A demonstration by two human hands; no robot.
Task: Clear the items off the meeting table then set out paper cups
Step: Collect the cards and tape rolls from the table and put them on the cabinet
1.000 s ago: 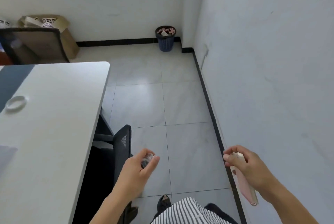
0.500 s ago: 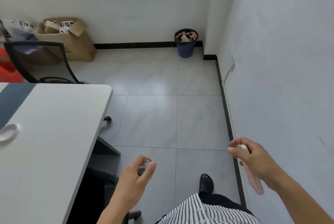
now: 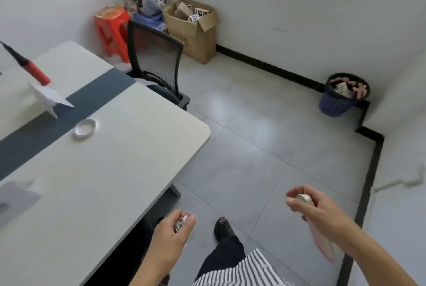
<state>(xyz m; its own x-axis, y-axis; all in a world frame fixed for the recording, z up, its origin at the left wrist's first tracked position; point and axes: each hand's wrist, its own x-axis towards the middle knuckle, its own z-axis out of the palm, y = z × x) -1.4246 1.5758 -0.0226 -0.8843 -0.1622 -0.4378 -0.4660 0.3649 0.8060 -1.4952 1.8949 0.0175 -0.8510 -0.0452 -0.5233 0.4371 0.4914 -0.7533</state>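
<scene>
Grey floor tiles (image 3: 265, 147) run to white walls, with a dark blue mesh waste bin (image 3: 338, 98) full of scraps at the far right. At left, the white meeting table with a dark centre strip (image 3: 129, 154) carries a clear tape ring (image 3: 85, 127), a red-handled pump (image 3: 32, 69) and a folded white card (image 3: 51, 98). Near its corner, the left hand (image 3: 171, 237) pinches a small crinkled wrapper (image 3: 181, 222); to the right, the right hand (image 3: 320, 214) grips a flat pink-and-white packet (image 3: 322, 242).
</scene>
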